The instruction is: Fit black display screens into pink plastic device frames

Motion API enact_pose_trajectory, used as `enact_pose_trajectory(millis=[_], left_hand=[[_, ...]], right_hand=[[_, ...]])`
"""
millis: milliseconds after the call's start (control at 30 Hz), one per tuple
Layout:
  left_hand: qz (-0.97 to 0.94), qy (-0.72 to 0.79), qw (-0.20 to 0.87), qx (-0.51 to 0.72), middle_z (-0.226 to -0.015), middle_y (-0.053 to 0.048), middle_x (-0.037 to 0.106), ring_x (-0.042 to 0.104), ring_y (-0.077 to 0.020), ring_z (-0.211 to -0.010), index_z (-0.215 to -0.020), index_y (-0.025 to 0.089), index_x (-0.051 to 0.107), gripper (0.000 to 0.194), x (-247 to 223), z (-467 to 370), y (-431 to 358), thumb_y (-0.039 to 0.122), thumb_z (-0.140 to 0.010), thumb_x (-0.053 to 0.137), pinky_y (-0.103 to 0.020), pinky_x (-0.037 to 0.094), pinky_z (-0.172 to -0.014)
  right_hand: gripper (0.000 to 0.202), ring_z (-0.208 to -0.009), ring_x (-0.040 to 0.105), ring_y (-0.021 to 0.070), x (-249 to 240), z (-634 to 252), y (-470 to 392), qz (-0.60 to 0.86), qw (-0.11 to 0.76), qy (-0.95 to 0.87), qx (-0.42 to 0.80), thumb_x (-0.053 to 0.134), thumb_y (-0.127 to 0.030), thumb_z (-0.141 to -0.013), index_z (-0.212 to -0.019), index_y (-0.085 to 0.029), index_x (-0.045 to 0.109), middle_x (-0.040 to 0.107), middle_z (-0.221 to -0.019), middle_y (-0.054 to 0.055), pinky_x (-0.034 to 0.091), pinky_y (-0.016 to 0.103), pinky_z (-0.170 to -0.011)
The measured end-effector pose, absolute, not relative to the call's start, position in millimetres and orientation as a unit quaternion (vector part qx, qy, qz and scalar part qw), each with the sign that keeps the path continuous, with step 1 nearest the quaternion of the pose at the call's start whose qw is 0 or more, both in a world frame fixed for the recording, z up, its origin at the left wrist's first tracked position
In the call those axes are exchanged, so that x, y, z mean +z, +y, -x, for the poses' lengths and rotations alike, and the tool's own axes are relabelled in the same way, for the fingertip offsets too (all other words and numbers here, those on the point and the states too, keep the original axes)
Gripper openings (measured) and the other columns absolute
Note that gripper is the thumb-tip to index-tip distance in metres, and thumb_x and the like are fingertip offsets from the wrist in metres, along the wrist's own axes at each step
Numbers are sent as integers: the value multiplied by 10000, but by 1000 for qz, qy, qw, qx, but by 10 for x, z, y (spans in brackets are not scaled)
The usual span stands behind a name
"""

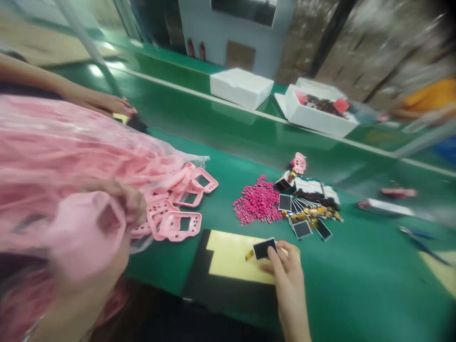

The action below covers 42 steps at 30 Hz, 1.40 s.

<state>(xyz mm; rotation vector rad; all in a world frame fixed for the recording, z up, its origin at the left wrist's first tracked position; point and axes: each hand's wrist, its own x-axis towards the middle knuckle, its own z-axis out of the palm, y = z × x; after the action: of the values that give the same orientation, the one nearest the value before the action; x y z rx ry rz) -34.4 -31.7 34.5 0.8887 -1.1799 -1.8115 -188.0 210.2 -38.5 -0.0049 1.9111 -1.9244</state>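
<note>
My right hand [287,268] pinches a small LCD screen [264,249] by its right edge, just above a yellow-topped black mat [228,259]. A short amber ribbon cable sticks out of the screen's left side. At the lower left, my left hand [130,202] is closed around a pink plastic casing [85,232] with a window in it, both smeared by motion. Several pink front shells [181,225] lie between the hands, spilling from a clear bag [89,137] of pink parts. Behind the mat are a heap of small magenta buttons [258,202] and a pile of loose LCD screens [302,229].
Two white foam boxes stand on the green conveyor, one closed [240,90] and one open [320,116] with dark parts inside. Blue-handled pliers [423,242] lie at right. A co-worker's hand [103,102] reaches in at left; a person in an orange sleeve [429,99] is at far right.
</note>
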Motion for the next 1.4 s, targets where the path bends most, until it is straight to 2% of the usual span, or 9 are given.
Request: enact_pose_trajectory(millis=[133, 233, 500, 667, 833, 1000, 1100, 1200, 1400], left_hand=[[-318, -234, 257, -882, -679, 47, 464, 433, -63, -447, -911, 192, 574, 105, 277, 476, 116, 101, -923, 522, -150, 347, -377], [-367, -58, 138, -918, -670, 49, 455, 443, -49, -408, -898, 144, 552, 221, 215, 629, 372, 97, -1019, 373, -134, 308, -351], [-346, 118, 78, -927, -673, 36, 476, 429, -52, -401, -926, 132, 550, 421, 147, 783, 670, 257, -1103, 188, -133, 259, -365], [-366, 114, 61, -922, -659, 45, 470, 420, -63, -404, -955, 144, 565, 402, 99, 773, 753, 260, -1101, 210, -144, 263, -382], [-378, 102, 62, -918, -661, 50, 446, 409, -72, -426, -952, 152, 570, 362, 64, 738, 749, 203, -1087, 238, -161, 285, -401], [-370, 6, 86, -925, -668, 54, 449, 400, -62, -437, -958, 157, 585, 200, -52, 744, 805, 128, -1028, 400, -155, 320, -402], [-350, -126, 135, -918, -680, 43, 482, 426, -74, -492, -923, 179, 610, 19, -208, 786, 816, 182, -939, 621, -159, 401, -431], [-314, -190, 116, -923, -667, 39, 482, 411, -83, -520, -856, 187, 626, 196, -354, 816, 759, 284, -820, 793, -158, 427, -421], [-260, -221, 45, -939, -636, 35, 466, 379, -77, -513, -753, 181, 621, 238, -429, 756, 597, 325, -788, 806, -155, 439, -423]], right_hand=[[485, -590, 659, 120, -296, 1865, 2042, 21, 218, 689, -691, 796, -499, -802, -1127, -223, 564, 693, -726, -34, 512, 195, -524], [549, -674, 712, 144, -307, 1890, 2056, 41, 203, 709, -674, 785, -479, -815, -1251, -211, 586, 731, -842, 6, 584, 245, -644], [541, -765, 788, 215, -557, 1781, 2198, 5, 202, 689, -696, 883, -400, -730, -1097, -225, 527, 708, -1099, 45, 662, 329, -746], [421, -853, 792, 243, -426, 1708, 2195, 1, 288, 660, -693, 816, -442, -811, -1072, -178, 617, 754, -1060, 86, 662, 349, -807], [399, -874, 796, 273, -433, 1775, 2198, -2, 319, 647, -693, 753, -500, -856, -1003, -208, 525, 793, -979, 95, 661, 367, -764], [305, -895, 787, 236, -437, 1825, 2134, 27, 215, 685, -695, 612, -480, -963, -1015, -244, 425, 789, -1042, 96, 633, 378, -784], [179, -1095, 725, 232, -424, 1881, 2162, 134, 155, 723, -660, 596, -347, -980, -941, -236, 461, 726, -1201, 114, 581, 411, -917], [140, -1236, 616, 246, -399, 1908, 2259, 259, 78, 774, -572, 607, -188, -938, -833, -224, 521, 660, -1259, 116, 498, 462, -1028], [170, -1164, 629, 239, -315, 1850, 2384, 314, 25, 802, -508, 628, -107, -887, -774, -227, 585, 633, -1214, 95, 513, 412, -956]])
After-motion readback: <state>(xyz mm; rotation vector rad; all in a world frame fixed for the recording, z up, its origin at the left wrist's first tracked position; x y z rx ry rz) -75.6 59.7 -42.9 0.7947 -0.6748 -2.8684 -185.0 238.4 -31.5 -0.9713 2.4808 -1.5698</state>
